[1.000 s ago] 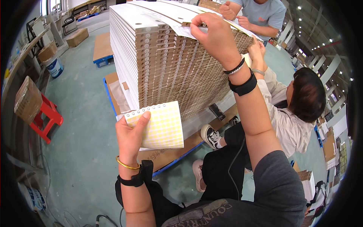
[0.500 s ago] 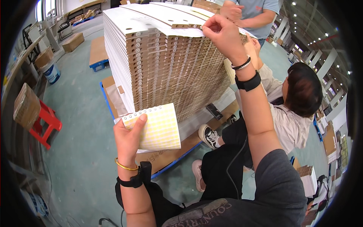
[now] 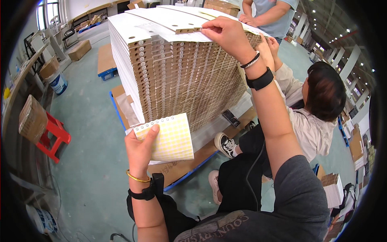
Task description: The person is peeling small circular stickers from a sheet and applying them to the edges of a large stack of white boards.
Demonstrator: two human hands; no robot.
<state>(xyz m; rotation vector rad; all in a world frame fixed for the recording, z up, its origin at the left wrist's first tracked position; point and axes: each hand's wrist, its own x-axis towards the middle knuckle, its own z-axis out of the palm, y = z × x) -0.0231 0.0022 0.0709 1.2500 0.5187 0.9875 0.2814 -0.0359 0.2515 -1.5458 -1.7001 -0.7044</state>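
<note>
My left hand (image 3: pixel 139 147) grips a yellow-and-white checked sticker sheet (image 3: pixel 173 139), thumb on top. Small round rings line the sheet's upper edge. In front of me stands a tall stack of white boards (image 3: pixel 185 76), whose brown end faces show holes and columns of round white marks. My right hand (image 3: pixel 231 38) is at the near edge of the top layer, by the end of a narrow board (image 3: pixel 184 30). Its thumb and index finger are pinched together; anything between them is too small to make out.
At the right a person (image 3: pixel 324 92) squats, hands against the stack's side. Another person in a blue shirt (image 3: pixel 274 14) stands behind it. A blue-edged pallet (image 3: pixel 187 176) lies beneath, with a black device (image 3: pixel 231 118) on it. To the left is a red stool (image 3: pixel 54 137).
My right hand has moved left along the top boards' edge. The standing person's hands have come down to the stack. My left hand still holds the sticker sheet, and the view has shifted slightly.
</note>
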